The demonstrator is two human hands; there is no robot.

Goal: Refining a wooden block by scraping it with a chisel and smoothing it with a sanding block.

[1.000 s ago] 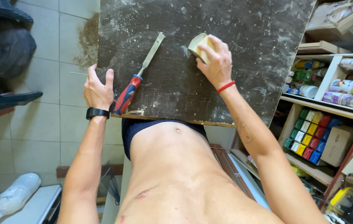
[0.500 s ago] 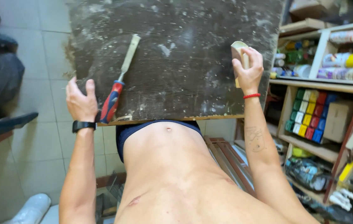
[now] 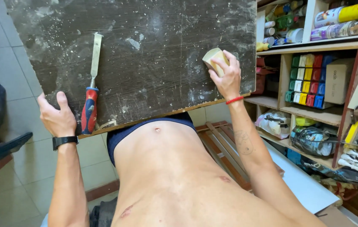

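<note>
Right hand (image 3: 226, 77): fingers wrapped around pale rectangular sanding block (image 3: 214, 59); best kept flat on dark scratched wooden board (image 3: 153, 54). Left hand (image 3: 58, 117): open, bracing board's corner beside red-handled chisel (image 3: 90, 94).

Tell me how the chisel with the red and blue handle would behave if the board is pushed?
The red-and-blue-handled chisel lies flat on the dark, dusty board, so it probably slides rather than tips. Its rounded handle may roll sideways. The steel blade looks stiff, likely heavy for its size.
</note>
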